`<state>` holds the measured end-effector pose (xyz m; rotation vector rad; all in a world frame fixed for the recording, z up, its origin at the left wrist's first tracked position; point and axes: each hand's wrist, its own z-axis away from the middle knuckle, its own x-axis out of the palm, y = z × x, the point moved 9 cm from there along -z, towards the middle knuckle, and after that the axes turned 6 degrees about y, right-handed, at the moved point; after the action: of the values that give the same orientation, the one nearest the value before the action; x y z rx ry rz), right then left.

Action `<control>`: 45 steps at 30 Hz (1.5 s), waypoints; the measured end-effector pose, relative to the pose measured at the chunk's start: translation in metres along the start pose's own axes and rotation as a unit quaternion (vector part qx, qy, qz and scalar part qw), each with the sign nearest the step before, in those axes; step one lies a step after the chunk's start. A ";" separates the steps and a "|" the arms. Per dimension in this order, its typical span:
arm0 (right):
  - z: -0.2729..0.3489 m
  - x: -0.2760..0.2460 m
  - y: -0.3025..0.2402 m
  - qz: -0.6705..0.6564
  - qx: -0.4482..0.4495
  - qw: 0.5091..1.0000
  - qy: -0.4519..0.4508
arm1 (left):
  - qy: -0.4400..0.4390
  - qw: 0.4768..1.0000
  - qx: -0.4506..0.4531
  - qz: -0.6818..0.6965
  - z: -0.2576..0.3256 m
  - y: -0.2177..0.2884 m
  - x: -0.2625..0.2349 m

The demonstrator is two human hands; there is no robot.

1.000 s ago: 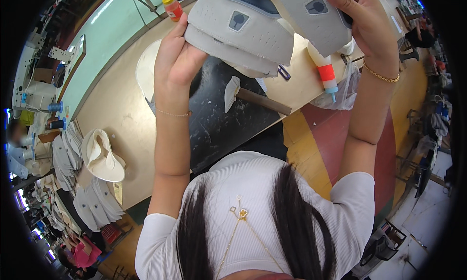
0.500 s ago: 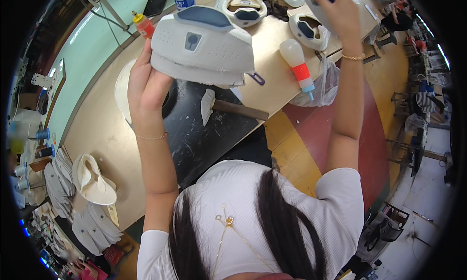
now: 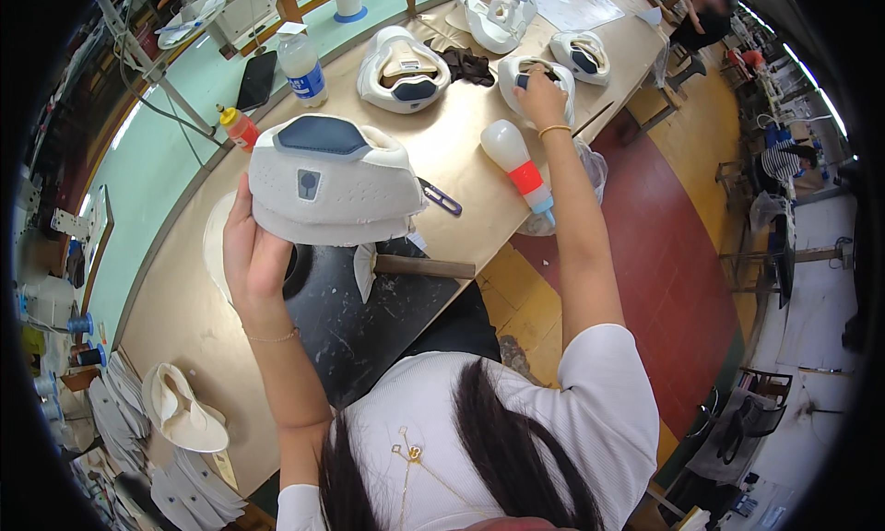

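Note:
My left hand (image 3: pixel 258 250) grips a white shoe upper (image 3: pixel 336 185) from below and holds it up above the table. The upper has a navy padded collar and a small grey patch. A purple-rimmed oval loop (image 3: pixel 441 197) shows at its right end. Farther off, my right hand (image 3: pixel 542 98) has its fingers closed at the opening of another white upper (image 3: pixel 507 70), which stands on the table. Below the held upper, a hammer (image 3: pixel 424 265) with a wooden handle and a white-covered head lies on a black slab (image 3: pixel 346 310).
A white squeeze bottle with a red band (image 3: pixel 505 147) lies near the table's right edge. More uppers (image 3: pixel 401 93) stand at the back. A water bottle (image 3: pixel 304 75), a phone (image 3: pixel 257 81) and a red yellow-capped bottle (image 3: pixel 238 127) are at the back left. A cream upper (image 3: pixel 184 411) lies at the left.
The view has shifted. My right hand has come down from a blurred grey-white piece with a dark patch and now grips a nearer upper. My left hand keeps hold of its upper.

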<state>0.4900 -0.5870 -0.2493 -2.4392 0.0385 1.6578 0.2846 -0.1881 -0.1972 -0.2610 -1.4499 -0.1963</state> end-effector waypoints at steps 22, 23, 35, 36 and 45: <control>0.038 -0.209 -0.016 -0.827 0.051 0.558 -0.056 | -0.012 0.999 -0.030 -0.001 -0.002 -0.016 0.007; 0.035 -0.208 -0.020 -0.820 0.038 0.565 -0.086 | -0.004 1.000 -0.030 0.009 -0.001 -0.016 0.006; 0.042 -0.226 -0.052 -0.786 0.008 0.613 -0.072 | 0.002 1.000 -0.029 0.000 -0.001 -0.017 0.006; 0.042 -0.224 -0.055 -0.790 0.002 0.609 -0.074 | -0.003 1.000 -0.028 0.000 0.000 -0.016 0.006; 0.042 -0.225 -0.052 -0.789 0.007 0.610 -0.071 | -0.012 0.999 -0.034 0.018 -0.004 -0.018 0.006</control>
<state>0.3745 -0.5482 -0.0490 -1.1387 -1.5529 0.7819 0.2840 -0.2063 -0.1906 -0.3449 -1.4631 -0.2140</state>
